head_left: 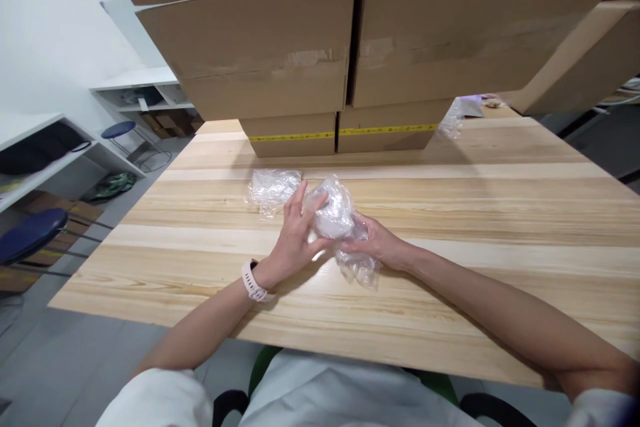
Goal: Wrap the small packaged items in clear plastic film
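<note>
In the middle of the table, both hands meet at a bundle of crinkled clear plastic wrap (pixel 334 213) with something whitish inside that I cannot make out. My right hand (pixel 373 240) grips its right side, thumb towards me, and a loose tail of the wrap hangs below the fingers. My left hand (pixel 296 230) has its thumb and a finger around the bundle's left side, while other fingers stand raised and apart. Just beyond my left hand lies a flat clear plastic packet (pixel 274 190) on the wooden table (pixel 200 247).
Stacked cardboard boxes (pixel 260 47) rise at the table's far side, with yellow tape (pixel 295 137) along the lowest ones. More clear plastic (pixel 453 119) lies behind them on the right. Blue stools (pixel 33 235) and white shelves (pixel 45 140) stand on the left.
</note>
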`<action>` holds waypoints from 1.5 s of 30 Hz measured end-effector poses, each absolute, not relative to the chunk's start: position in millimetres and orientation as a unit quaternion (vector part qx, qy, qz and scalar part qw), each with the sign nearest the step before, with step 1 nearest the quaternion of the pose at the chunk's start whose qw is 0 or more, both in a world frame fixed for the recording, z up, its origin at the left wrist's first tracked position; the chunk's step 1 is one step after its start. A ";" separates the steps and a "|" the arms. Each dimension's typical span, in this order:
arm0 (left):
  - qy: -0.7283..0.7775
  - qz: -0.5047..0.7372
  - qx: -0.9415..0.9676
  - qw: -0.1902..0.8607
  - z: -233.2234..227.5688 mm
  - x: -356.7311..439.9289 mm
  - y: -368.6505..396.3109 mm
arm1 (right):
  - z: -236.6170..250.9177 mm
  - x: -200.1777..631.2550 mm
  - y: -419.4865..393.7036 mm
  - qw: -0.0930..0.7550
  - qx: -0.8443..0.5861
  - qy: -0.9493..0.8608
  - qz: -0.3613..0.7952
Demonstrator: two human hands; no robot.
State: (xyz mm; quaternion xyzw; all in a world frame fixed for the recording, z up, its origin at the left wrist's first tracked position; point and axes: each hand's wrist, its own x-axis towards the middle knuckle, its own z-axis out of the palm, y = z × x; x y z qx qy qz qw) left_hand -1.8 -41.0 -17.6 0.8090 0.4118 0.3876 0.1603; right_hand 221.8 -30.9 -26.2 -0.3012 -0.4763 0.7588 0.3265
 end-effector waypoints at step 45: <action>0.437 0.399 0.689 0.420 -5.9 9.4 -56.7 | -13.0 303.1 -81.2 0.229 -0.469 -0.840 0.150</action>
